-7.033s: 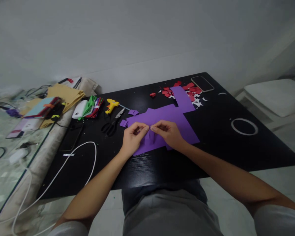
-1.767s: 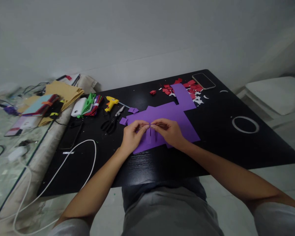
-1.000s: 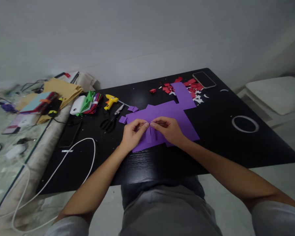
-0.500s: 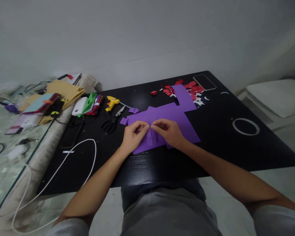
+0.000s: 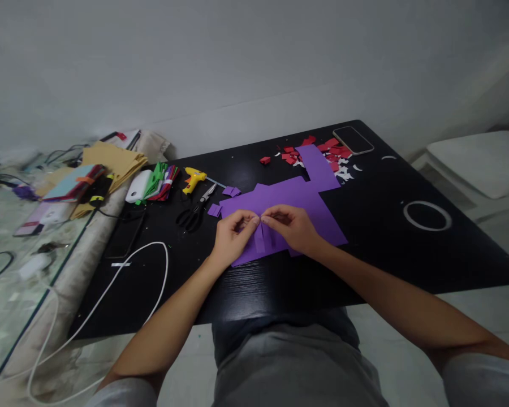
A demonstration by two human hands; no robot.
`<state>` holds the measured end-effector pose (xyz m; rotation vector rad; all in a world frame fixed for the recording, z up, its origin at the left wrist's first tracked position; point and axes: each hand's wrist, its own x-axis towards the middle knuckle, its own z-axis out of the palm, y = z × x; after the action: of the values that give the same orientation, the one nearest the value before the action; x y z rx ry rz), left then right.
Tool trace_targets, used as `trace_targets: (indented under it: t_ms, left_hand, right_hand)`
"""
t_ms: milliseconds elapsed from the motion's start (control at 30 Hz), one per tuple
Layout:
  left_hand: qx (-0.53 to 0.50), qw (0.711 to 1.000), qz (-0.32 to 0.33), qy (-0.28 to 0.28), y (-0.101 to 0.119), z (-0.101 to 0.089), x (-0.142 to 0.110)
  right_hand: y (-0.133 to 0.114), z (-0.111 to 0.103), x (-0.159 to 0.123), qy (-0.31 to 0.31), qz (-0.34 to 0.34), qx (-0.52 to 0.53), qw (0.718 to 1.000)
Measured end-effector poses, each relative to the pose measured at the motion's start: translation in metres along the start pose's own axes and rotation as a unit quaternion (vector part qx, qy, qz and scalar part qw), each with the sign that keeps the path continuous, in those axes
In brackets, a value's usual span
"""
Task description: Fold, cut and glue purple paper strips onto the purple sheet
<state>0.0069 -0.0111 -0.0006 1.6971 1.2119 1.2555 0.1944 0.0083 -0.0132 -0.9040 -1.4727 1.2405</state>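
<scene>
We can read no text, brand, number or sign; any print on the yellow glue gun (image 5: pixel 194 180) or the pinkish packet (image 5: pixel 29 225) is too small for us.

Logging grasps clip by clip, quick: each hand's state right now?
Left hand: closed, pinching the top of a purple paper strip.
Right hand: closed, apparently pinching the same strip.

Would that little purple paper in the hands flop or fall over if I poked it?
The little purple paper looks thin, so it's probably light and easily bent. It looks narrow, so it might tip over without the left hand and right hand at its top. It probably wouldn't roll, because its sides look flat.
</scene>
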Motion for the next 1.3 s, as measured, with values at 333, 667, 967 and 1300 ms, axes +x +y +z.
trace_targets:
  t_ms: [333,667,967,1300]
  left_hand:
    - [-0.009,1.000,0.008,0.016,0.0011,-0.0011,0.0011]
    - [-0.003,1.000,0.017,-0.010,-0.0015,-0.0015,0.0004]
    - [0.011,0.999,0.033,-0.001,0.0009,-0.0033,0.0011]
    - [0.002,0.999,0.036,0.002,-0.0022,-0.0023,0.0004]
  right_hand:
    - [0.0020,-0.0011,0.0019,-0.011,0.029,0.035,0.999]
    - [-0.0030,-0.0011,-0.0006,0.003,-0.002,-0.001,1.000]
    - [-0.0013,0.0014,0.0001,0.003,0.010,0.026,1.000]
    - [-0.0002,0.0007,0.0011,0.011,0.017,0.039,0.999]
